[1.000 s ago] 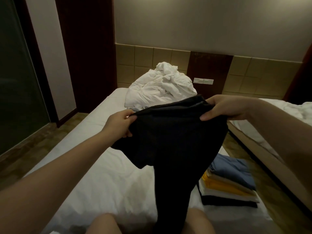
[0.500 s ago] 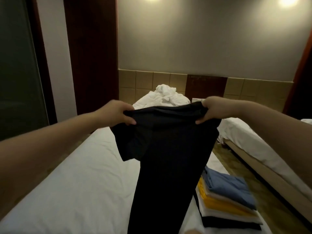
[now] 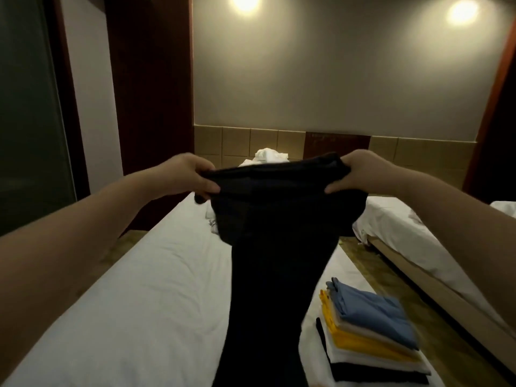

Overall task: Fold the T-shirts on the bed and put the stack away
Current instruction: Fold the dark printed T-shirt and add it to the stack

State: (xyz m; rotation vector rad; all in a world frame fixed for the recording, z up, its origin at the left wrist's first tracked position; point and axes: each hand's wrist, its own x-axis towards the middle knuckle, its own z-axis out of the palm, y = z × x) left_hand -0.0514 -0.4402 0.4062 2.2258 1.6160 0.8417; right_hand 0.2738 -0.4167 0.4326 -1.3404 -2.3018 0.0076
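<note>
A black T-shirt [image 3: 279, 247] hangs lengthwise in front of me above the white bed [image 3: 134, 289]. My left hand [image 3: 187, 174] grips its top left corner and my right hand [image 3: 360, 171] grips its top right corner, both held out at arm's length. The shirt's lower part drops out of view at the bottom. A stack of folded T-shirts [image 3: 371, 331] sits on the bed at the lower right, with a blue one on top, then beige, yellow, white and black beneath.
A crumpled white duvet [image 3: 268, 156] lies at the head of the bed. A second bed [image 3: 413, 241] stands to the right across a strip of wooden floor [image 3: 363, 263]. A dark glass panel [image 3: 28, 113] lines the left side.
Both hands have lifted the black T-shirt higher and pulled its top edge tighter, and the view has tilted up toward the wall lights.
</note>
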